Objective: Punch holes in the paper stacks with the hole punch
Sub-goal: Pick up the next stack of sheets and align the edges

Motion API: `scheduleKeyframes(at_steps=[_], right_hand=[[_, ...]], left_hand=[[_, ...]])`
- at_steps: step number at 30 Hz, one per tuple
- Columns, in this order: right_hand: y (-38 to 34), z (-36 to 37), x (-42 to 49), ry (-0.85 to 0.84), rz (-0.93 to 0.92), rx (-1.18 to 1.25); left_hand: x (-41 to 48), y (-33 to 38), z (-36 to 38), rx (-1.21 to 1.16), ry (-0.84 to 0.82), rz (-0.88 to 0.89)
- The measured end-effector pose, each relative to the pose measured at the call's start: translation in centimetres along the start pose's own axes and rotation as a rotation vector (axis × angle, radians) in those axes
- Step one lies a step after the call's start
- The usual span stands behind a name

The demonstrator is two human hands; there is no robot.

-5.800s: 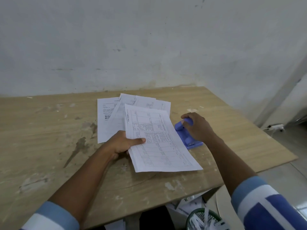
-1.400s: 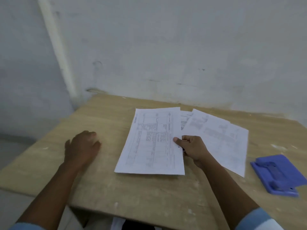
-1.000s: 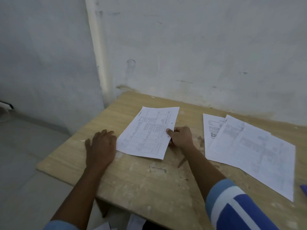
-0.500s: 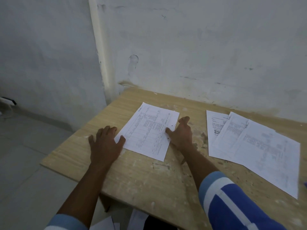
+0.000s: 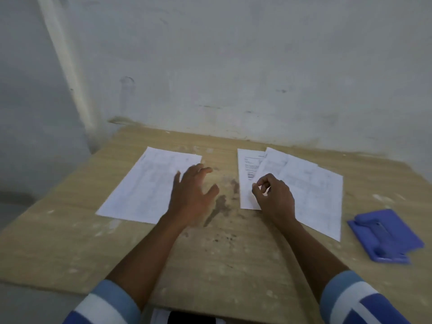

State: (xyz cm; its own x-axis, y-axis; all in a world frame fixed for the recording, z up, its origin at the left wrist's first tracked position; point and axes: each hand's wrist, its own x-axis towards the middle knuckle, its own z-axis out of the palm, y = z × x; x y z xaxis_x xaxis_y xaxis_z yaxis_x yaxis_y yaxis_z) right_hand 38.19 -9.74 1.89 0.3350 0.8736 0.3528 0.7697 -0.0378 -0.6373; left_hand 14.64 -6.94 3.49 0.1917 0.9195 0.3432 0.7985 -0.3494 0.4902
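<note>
My left hand (image 5: pixel 191 195) hovers with fingers spread apart, holding nothing; under and beyond its fingertips lies a single white printed sheet of paper (image 5: pixel 149 185) on the scuffed pale wooden table (image 5: pixel 210 265). My right hand (image 5: pixel 273 197) rests with fingers curled loosely together over the near left corner of a fanned stack of white printed sheets (image 5: pixel 308 190); I cannot tell whether they pinch a page or only touch it. The blue plastic hole punch (image 5: pixel 383 237) sits flat on the table, well apart to the right of my right knuckles, untouched.

I judge this as the step between punches: one sheet set aside, the next about to be picked from the stack. The next move calls for lifting a sheet cleanly and carrying its edge to the punch slot.

The sheets carry table-like print, too blurred to read; no brand shows on the punch.
</note>
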Motion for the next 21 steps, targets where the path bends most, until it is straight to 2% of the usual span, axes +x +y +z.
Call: scheduleKeyframes(at_steps=[4,7,17,21], right_hand=[[5.1,-4.5,-0.4,0.098,0.031,-0.149],[8.0,-7.0,-0.4,0.086,0.128,-0.241],[10.9,-7.7,-0.8,0.132,0.141,-0.311],[11.7,-8.3,-0.3,0.115,0.239,-0.183]], left_hand=[[1.9,5.0,5.0,-0.081,-0.175,0.037],[3.6,7.1,7.7,-0.022,-0.239,0.055],[6.0,7.2,12.1,0.235,-0.233,-0.039],[6.2,7.3,12.6,0.244,-0.237,-0.072]])
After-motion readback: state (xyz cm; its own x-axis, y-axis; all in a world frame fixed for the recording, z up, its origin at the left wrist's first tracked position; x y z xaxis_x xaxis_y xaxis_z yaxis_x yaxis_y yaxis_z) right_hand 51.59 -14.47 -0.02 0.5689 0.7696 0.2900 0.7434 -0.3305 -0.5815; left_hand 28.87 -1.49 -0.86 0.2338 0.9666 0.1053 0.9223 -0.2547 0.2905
